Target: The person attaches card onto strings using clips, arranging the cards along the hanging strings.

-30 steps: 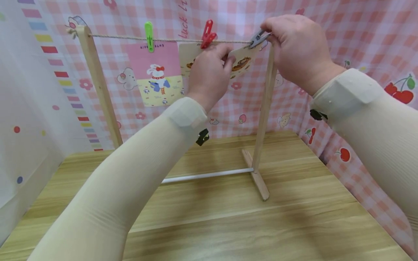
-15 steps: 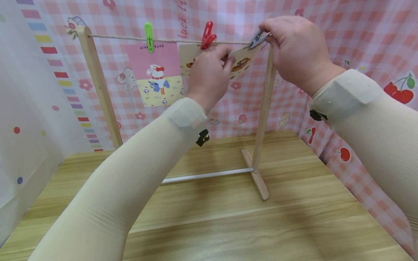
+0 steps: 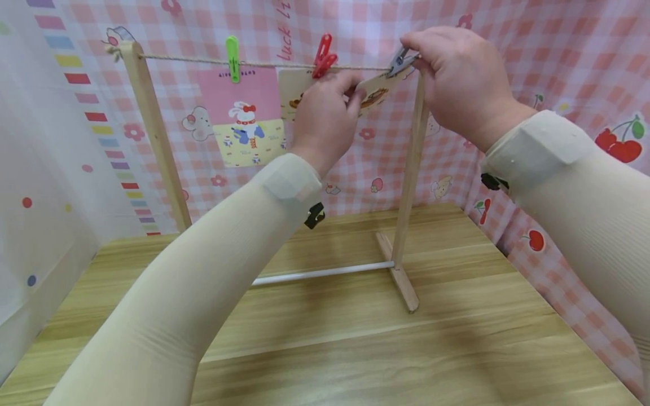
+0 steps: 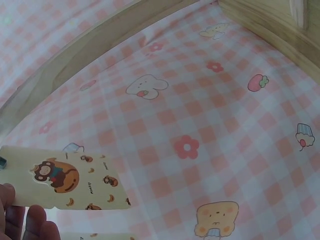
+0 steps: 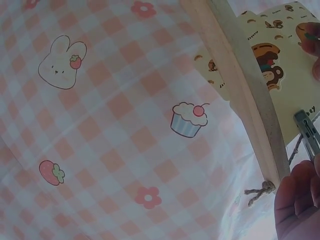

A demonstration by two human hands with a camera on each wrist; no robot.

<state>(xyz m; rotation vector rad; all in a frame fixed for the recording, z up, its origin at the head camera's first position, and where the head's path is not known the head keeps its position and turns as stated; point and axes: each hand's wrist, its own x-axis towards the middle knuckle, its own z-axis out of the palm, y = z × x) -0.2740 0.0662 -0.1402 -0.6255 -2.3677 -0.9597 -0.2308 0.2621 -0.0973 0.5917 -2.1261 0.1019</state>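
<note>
My left hand (image 3: 327, 121) pinches the edge of a cream card with a monkey-and-banana print (image 3: 376, 98), seen closer in the left wrist view (image 4: 90, 180). At this card's top, my right hand (image 3: 464, 84) pinches a grey clothespin (image 3: 398, 63) between thumb and fingers. Its tip lies over the card's upper edge at the twine (image 3: 188, 58); whether it bites both cannot be told. A red clothespin (image 3: 324, 56) holds another cream card (image 3: 291, 90), partly hidden behind my left hand. A green clothespin (image 3: 232, 59) holds a pink-and-yellow rabbit card (image 3: 246, 118) further left.
Two wooden posts carry the twine, a left post (image 3: 154, 129) and a right post (image 3: 412, 163) with a foot (image 3: 404, 290). A white rod (image 3: 325, 273) runs low between them. The stand is on a wood-grain table (image 3: 345, 355), before a pink checked cloth (image 3: 315, 175).
The held cream card has tipped, so less of its face shows. My right hand and the grey clothespin have sunk very slightly; my left hand stays nearly still.
</note>
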